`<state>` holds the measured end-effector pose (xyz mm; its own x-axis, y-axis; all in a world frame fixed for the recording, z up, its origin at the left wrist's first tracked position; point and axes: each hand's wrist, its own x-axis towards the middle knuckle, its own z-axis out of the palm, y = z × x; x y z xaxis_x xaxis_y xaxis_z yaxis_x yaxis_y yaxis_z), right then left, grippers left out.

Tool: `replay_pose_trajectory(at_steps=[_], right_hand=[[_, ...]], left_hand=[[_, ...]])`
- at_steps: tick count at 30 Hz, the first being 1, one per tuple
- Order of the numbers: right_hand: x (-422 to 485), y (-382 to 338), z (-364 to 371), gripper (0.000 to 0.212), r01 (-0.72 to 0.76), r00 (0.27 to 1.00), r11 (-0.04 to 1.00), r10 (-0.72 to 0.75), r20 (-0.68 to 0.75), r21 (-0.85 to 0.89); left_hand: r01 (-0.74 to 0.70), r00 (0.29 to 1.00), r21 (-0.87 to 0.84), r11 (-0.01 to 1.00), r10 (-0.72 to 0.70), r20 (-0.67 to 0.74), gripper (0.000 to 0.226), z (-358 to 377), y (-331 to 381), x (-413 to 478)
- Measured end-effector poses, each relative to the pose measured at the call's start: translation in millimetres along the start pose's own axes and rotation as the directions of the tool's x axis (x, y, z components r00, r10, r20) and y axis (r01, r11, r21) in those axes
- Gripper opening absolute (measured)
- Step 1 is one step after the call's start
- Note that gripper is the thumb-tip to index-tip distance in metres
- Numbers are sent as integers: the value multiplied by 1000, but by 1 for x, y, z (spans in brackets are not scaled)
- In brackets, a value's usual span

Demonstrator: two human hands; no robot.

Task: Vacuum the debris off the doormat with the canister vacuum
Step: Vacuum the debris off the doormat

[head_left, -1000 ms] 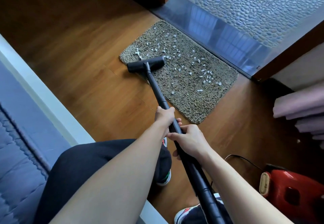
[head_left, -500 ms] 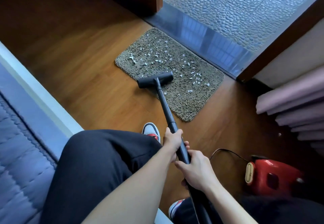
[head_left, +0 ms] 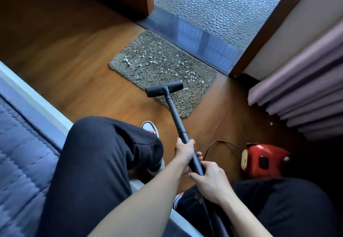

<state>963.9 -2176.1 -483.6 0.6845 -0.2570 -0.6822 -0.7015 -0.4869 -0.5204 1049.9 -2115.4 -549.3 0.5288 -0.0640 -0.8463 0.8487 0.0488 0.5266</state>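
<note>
A grey-brown shaggy doormat [head_left: 196, 105] lies on the wood floor in front of a doorway. Several small white scraps of debris [head_left: 152, 57] are scattered over its far half. The black floor nozzle [head_left: 164, 88] rests on the mat's near-left edge, on the end of a black wand [head_left: 175, 115]. My left hand [head_left: 183, 150] grips the wand higher up; my right hand [head_left: 210, 181] grips it just below, both closed around the tube. The red canister vacuum [head_left: 263, 159] sits on the floor at the right.
A blue quilted bed [head_left: 20, 153] with a white frame runs along the left. Pink pleated curtains [head_left: 300, 88] hang at the right. A black cord [head_left: 220, 143] loops from the canister. My knees and a sneaker [head_left: 149, 128] are below the wand. A dark threshold [head_left: 200, 38] borders the mat.
The nozzle has been pulled back across the mat from its far-left part to its near edge. My hands and the wand drew in toward my body.
</note>
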Motion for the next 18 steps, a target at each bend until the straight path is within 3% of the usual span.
replay_pose_trajectory(at_steps=[5, 9, 18], right_hand=[[1, 4, 11, 26, -26, 999, 1000, 25, 31, 8], [10, -4, 17, 18, -60, 998, 998, 59, 27, 27], [64, -41, 16, 21, -90, 996, 969, 82, 41, 232]], left_hand=[[15, 999, 33, 999, -14, -33, 27, -8, -12, 7], [9, 999, 51, 999, -6, -48, 23, -13, -8, 20], [-10, 999, 80, 997, 13, -42, 16, -13, 42, 75]])
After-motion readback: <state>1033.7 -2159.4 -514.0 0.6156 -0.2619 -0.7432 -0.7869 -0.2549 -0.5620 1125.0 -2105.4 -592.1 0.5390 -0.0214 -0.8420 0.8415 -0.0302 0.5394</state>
